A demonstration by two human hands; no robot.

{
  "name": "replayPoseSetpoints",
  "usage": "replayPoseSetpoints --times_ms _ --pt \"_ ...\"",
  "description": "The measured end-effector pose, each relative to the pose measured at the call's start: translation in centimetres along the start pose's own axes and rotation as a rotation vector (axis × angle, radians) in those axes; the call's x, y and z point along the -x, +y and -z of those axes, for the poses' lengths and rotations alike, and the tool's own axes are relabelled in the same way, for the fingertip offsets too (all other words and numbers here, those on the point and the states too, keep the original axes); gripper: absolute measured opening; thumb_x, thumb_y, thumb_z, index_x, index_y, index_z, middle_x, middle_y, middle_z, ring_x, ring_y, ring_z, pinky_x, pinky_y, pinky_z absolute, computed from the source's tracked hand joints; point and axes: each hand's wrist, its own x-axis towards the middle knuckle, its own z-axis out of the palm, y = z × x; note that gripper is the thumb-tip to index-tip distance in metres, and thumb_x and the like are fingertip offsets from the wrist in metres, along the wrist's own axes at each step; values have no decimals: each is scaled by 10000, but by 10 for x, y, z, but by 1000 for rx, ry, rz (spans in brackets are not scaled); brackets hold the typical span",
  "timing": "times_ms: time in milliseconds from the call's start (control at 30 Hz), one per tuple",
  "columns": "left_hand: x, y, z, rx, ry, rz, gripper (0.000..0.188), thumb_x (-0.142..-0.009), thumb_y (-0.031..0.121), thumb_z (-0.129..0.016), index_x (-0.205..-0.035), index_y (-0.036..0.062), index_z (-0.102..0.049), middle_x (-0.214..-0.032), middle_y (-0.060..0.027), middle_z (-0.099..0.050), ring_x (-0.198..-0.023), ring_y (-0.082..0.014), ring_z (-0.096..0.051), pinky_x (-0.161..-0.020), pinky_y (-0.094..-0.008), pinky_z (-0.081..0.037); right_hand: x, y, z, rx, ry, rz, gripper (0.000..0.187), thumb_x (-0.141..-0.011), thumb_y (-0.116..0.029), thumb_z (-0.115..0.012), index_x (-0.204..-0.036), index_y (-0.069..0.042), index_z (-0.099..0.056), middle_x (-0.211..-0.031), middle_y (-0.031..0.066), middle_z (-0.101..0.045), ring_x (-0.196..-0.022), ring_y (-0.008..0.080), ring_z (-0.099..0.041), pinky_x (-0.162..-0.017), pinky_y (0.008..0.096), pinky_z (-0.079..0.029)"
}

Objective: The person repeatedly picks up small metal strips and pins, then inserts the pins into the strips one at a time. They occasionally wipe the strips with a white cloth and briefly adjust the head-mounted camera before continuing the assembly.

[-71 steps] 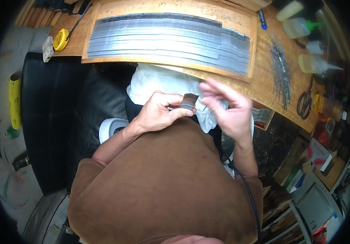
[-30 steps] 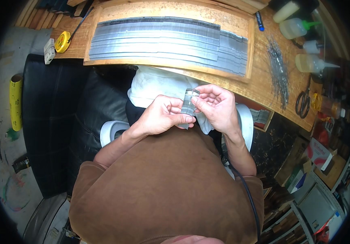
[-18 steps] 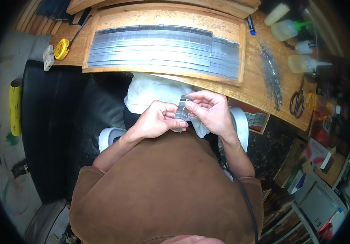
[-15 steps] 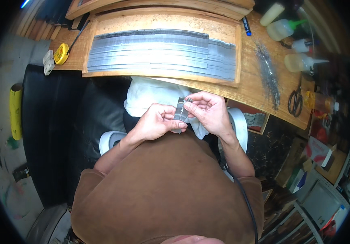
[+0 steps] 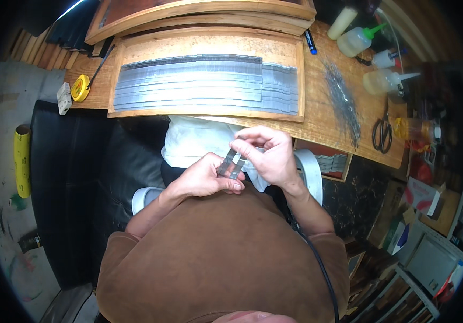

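Note:
Over my lap, my left hand is closed around the lower ends of a small bundle of thin grey metal strips, its thumb on the near side. My right hand pinches the upper end of the strips between thumb and fingers. A gap divides the bundle into two parts, which lean apart toward my left palm. How many strips each part has is too small to tell. Just beyond my hands, a shallow wooden tray on the bench holds long rows of similar grey strips.
White cloth hangs under the bench edge. Loose dark wire-like pieces, black scissors, a blue marker and squeeze bottles lie to the right. A yellow tape measure is at left. An open drawer holds more strips.
The bundle, pressed together before, is now parted by a gap. My right hand has tilted it and shifted slightly nearer; the whole view has moved a little.

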Motion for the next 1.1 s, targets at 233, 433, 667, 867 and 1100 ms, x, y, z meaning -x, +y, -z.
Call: replayPoseSetpoints --times_ms 233,433,667,867,1100 --pt "-3 -2 -1 25 -17 -62 206 -939 39 -847 -1109 -36 -759 -923 -81 -799 -845 -123 -753 -812 -291 -618 4 10 -3 229 -145 -42 185 -932 -61 -838 -1086 34 -797 -1095 117 -804 -944 140 -749 -854 294 -604" --pt "-6 -12 -1 173 -58 -145 185 -1037 57 -738 -1204 -21 -715 -979 -97 -789 -901 -165 -770 -850 -339 -647 6 16 0 356 -129 69 298 -927 -145 -826 -1152 30 -737 -1152 177 -756 -1023 279 -759 -908 391 -591" --pt "-9 -29 9 474 85 -144 346 -1164 282 -551 -1282 -23 -665 -1120 -160 -787 -1007 -211 -761 -943 -361 -613 29 -20 6 673 -69 28 336 -952 -219 -832 -1126 -4 -641 -1065 169 -718 -949 339 -745 -836 438 -589" --pt "-12 -20 5 507 238 -304 325 -1162 307 -556 -1231 15 -681 -1179 -173 -785 -1130 -225 -718 -1056 -398 -521 40 15 4 453 -279 92 224 -953 -110 -816 -1094 -16 -670 -1030 151 -727 -912 275 -765 -753 400 -607" --pt "-17 -26 -2 680 143 -309 321 -1165 303 -533 -1271 25 -654 -1275 -209 -745 -1238 -271 -690 -1113 -433 -519 37 34 3 407 -239 182 143 -957 -44 -785 -1094 -6 -775 -966 144 -787 -874 256 -780 -764 367 -622"
